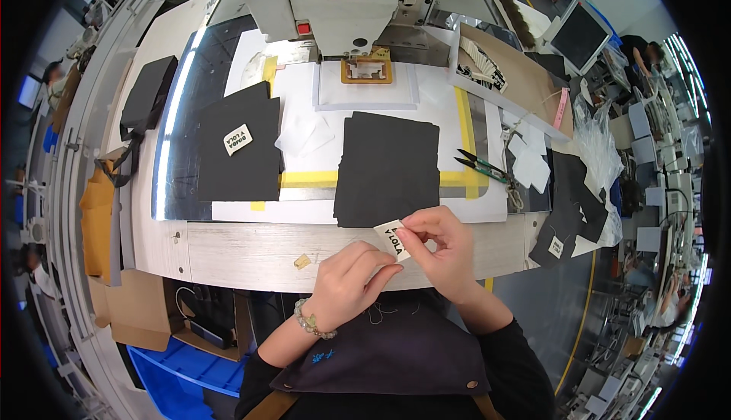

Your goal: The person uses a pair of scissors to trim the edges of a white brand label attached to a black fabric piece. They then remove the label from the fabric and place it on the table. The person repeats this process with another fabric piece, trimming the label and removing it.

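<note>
Because right fingers [417, 223] pinch the label [393, 246] — left fingers [367, 262] curled close, hold unclear — uneven pulling could crease it.

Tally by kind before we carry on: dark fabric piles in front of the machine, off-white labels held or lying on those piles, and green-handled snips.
Dark fabric piles: 2 (left pile, centre pile)
Off-white labels: 2 (held label, label on the left pile)
Green-handled snips: 1
Total: 5
</note>
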{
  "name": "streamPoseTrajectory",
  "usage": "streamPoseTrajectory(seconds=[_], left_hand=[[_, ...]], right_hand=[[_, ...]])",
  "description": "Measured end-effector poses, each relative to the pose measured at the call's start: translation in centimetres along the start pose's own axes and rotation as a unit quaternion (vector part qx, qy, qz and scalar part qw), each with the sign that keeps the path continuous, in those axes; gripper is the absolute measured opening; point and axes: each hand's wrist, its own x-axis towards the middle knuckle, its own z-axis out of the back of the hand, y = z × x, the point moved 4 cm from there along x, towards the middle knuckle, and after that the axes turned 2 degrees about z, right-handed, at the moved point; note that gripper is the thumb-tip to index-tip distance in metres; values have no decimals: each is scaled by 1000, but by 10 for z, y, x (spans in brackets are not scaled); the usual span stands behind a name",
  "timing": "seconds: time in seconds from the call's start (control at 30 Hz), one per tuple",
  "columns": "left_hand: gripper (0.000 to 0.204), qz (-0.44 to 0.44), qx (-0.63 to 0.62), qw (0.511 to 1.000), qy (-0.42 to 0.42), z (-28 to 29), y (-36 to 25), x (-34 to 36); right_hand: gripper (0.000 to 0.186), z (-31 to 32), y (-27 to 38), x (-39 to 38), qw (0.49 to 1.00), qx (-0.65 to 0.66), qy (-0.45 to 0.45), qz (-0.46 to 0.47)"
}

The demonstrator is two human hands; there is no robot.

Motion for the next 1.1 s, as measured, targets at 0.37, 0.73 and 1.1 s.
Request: streamPoseTrajectory(seconds=[0.37,0.73,1.1], left_hand=[[17,91,-64,993,29,0,3,3],[13,89,-58,993,49,-1,5,4],[18,60,-98,982,148,5,6,-12]], right_hand=[[16,-4,16,-4,989,-89,-16,116],[16,-4,18,0,982,-115,-19,150],[19,3,16,1,993,-66,-30,93]])
